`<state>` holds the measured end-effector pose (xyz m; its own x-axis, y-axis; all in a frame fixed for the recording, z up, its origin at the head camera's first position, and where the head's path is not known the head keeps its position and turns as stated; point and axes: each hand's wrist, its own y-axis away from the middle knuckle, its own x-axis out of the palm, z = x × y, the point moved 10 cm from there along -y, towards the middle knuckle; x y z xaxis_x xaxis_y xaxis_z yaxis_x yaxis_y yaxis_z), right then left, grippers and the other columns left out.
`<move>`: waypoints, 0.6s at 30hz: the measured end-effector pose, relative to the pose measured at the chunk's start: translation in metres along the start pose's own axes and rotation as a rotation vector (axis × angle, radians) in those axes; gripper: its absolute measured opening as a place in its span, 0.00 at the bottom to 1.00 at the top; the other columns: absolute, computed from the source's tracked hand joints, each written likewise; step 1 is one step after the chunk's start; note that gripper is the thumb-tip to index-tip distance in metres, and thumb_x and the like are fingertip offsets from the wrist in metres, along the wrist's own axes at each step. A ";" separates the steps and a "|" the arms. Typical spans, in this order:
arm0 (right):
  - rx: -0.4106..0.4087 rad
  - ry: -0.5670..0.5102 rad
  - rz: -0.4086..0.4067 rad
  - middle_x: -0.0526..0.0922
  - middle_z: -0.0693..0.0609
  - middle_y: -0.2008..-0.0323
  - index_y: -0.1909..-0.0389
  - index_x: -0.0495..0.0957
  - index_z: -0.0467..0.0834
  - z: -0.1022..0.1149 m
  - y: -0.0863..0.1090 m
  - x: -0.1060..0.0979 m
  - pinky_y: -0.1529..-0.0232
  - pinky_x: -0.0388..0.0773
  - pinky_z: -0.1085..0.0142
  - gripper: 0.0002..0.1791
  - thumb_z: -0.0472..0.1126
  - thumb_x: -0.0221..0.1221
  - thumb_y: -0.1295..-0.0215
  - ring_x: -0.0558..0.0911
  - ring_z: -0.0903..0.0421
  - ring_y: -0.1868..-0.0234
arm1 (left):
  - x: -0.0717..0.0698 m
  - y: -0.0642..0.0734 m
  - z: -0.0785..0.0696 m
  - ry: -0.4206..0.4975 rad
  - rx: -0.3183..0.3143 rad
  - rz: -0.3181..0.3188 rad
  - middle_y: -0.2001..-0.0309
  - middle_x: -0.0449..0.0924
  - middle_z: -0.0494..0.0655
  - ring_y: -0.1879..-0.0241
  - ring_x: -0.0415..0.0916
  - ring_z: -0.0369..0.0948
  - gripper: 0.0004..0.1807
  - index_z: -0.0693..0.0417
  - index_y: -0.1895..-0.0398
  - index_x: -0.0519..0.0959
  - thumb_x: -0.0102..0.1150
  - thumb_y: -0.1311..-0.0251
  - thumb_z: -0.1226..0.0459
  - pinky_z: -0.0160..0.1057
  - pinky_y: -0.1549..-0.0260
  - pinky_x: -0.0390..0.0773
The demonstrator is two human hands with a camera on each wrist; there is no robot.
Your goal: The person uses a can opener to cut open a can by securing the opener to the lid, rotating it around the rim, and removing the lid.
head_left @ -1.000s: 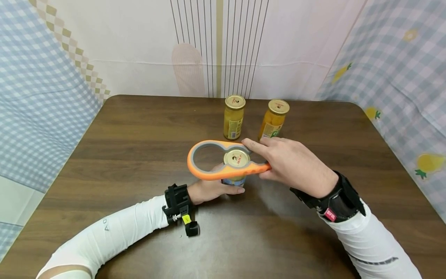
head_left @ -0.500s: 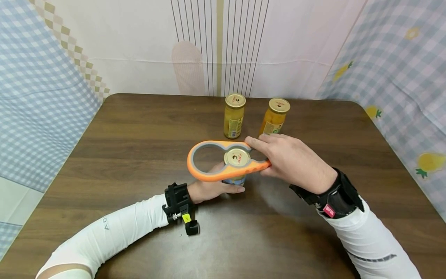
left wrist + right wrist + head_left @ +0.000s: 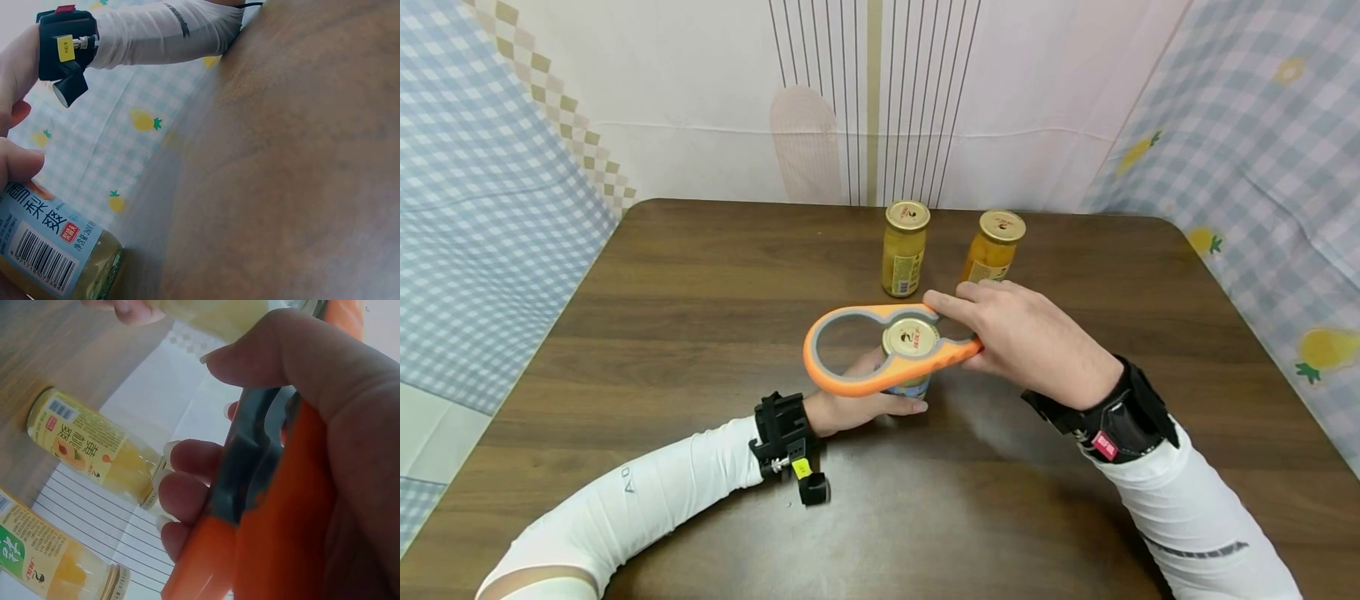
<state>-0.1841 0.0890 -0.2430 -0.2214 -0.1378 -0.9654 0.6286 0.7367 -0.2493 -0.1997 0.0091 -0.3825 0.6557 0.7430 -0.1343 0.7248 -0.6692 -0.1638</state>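
A glass jar (image 3: 50,247) with a blue label and a gold lid (image 3: 910,337) stands upright mid-table. My left hand (image 3: 853,408) grips its body from the left, the thumb along the near side. Around the lid lies an orange jar opener (image 3: 842,387) with a grey inner lining. Its smaller opening frames the lid, while the bigger loop extends left over my left hand. My right hand (image 3: 1033,342) holds the opener's right end from above; in the right wrist view, thumb and curled fingers clasp the orange handles (image 3: 281,481).
Behind the opener stand two more gold-lidded jars: a yellow one (image 3: 903,254) and an orange one (image 3: 990,250), partly hidden by my right hand. The brown table (image 3: 715,283) ends at a patterned cloth (image 3: 700,158) at the back.
My right hand has shifted slightly toward the back, turning the opener a little counterclockwise as seen from above. My left hand and the gripped jar stay in place.
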 end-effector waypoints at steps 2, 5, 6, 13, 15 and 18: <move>-0.009 0.001 -0.007 0.76 0.54 0.68 0.39 0.77 0.47 0.000 -0.001 0.000 0.63 0.79 0.60 0.36 0.38 0.77 0.53 0.77 0.55 0.67 | 0.000 0.000 0.000 -0.001 0.000 0.003 0.20 0.49 0.27 0.21 0.44 0.31 0.55 0.35 0.19 0.50 0.69 0.44 0.76 0.45 0.21 0.48; -0.021 0.003 -0.018 0.75 0.54 0.69 0.40 0.78 0.48 0.001 -0.001 -0.001 0.62 0.79 0.60 0.36 0.36 0.77 0.55 0.77 0.54 0.67 | 0.000 0.001 0.001 0.009 -0.009 0.004 0.20 0.48 0.26 0.21 0.44 0.31 0.55 0.34 0.19 0.50 0.69 0.43 0.75 0.46 0.21 0.48; -0.024 0.007 -0.021 0.75 0.54 0.69 0.41 0.78 0.48 0.001 -0.002 -0.001 0.62 0.79 0.60 0.37 0.36 0.78 0.56 0.76 0.54 0.67 | 0.000 0.001 0.001 0.016 -0.012 0.005 0.20 0.48 0.26 0.20 0.43 0.31 0.55 0.33 0.19 0.50 0.69 0.43 0.75 0.46 0.21 0.49; -0.044 0.018 -0.034 0.73 0.54 0.70 0.42 0.78 0.48 0.001 -0.004 -0.001 0.60 0.77 0.59 0.37 0.34 0.78 0.59 0.76 0.53 0.68 | 0.000 0.001 0.001 0.006 -0.034 0.001 0.20 0.46 0.23 0.21 0.42 0.29 0.56 0.30 0.19 0.48 0.69 0.42 0.74 0.46 0.22 0.52; -0.047 0.016 -0.037 0.73 0.54 0.71 0.42 0.78 0.48 0.001 -0.005 -0.001 0.60 0.77 0.59 0.36 0.33 0.77 0.58 0.76 0.52 0.68 | 0.000 0.001 0.001 -0.004 -0.029 -0.004 0.20 0.46 0.24 0.21 0.43 0.29 0.56 0.31 0.19 0.47 0.69 0.43 0.74 0.45 0.23 0.53; -0.051 0.014 -0.043 0.74 0.53 0.70 0.43 0.79 0.47 0.001 -0.006 -0.001 0.58 0.76 0.58 0.35 0.32 0.76 0.57 0.76 0.51 0.67 | 0.000 0.001 0.001 -0.014 -0.032 -0.009 0.20 0.48 0.26 0.21 0.45 0.30 0.56 0.35 0.18 0.47 0.69 0.43 0.74 0.43 0.23 0.55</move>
<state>-0.1871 0.0843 -0.2407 -0.2580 -0.1610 -0.9526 0.5798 0.7629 -0.2860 -0.1994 0.0082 -0.3835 0.6460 0.7491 -0.1464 0.7374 -0.6621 -0.1336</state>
